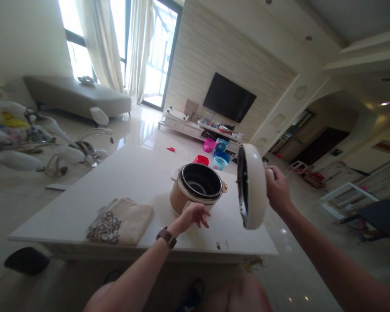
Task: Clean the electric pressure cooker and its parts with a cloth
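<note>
A round electric pressure cooker (178, 200) with a tan body and a dark inner pot stands on the white table (123, 169), its top uncovered. My right hand (277, 188) is closed around the handle of the cream pressure cooker lid (256, 186). The lid is held on edge to the right of the cooker, its dark underside turned left. In front of the cooker, my left hand (195, 216) has its fingers loosely apart, with nothing in them. It is close to the cooker's front; whether it touches is unclear. A folded beige cloth (130, 219) with a brown pattern lies on the left.
Two small objects (218, 245) lie near the table's front edge. Beyond the table are a red basin (201, 160), a light blue basket (219, 163) and a pink bucket (209, 144). A television (229, 97) hangs over a low cabinet. A grey bench (81, 95) stands by the window.
</note>
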Demonstrator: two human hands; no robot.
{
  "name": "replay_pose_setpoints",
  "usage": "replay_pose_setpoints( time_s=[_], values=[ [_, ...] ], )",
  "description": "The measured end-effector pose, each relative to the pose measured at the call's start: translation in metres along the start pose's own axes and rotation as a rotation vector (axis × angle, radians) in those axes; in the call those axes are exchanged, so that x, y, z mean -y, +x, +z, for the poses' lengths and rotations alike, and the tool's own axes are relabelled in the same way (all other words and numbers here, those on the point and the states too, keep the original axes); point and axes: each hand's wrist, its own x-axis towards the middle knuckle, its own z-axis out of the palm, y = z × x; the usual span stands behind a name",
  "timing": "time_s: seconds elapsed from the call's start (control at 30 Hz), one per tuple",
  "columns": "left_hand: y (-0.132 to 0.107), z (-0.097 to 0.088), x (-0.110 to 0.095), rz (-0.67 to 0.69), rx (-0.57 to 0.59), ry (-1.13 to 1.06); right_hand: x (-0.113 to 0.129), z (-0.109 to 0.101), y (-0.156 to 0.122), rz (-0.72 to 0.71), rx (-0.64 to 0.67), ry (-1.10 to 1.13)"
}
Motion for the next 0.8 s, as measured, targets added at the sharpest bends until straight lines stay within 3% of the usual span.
replay_pose_setpoints(
  time_s=[0.17,0.23,0.3,0.4,0.53,0.8],
  values=[
    [-0.002,-0.042,-0.029,0.388,-0.642,-0.095,0.036,0.083,0.051,-0.143,0.221,-0.326],
    [-0.001,-0.056,-0.032,0.458,-0.89,-0.099,0.045,0.117,0.057,-0.157,0.309,-0.448],
    [0.0,-0.068,-0.033,0.475,-1.038,-0.084,0.05,0.144,0.059,-0.173,0.381,-0.547],
    [0.003,-0.079,-0.033,0.473,-1.062,-0.028,0.053,0.175,0.058,-0.204,0.457,-0.655],
    [0.01,-0.079,-0.033,0.437,-0.919,-0.004,0.051,0.2,0.055,-0.231,0.53,-0.746],
    [0.023,-0.073,-0.025,0.46,-0.782,-0.024,0.039,0.216,0.05,-0.253,0.59,-0.791]
  ],
)
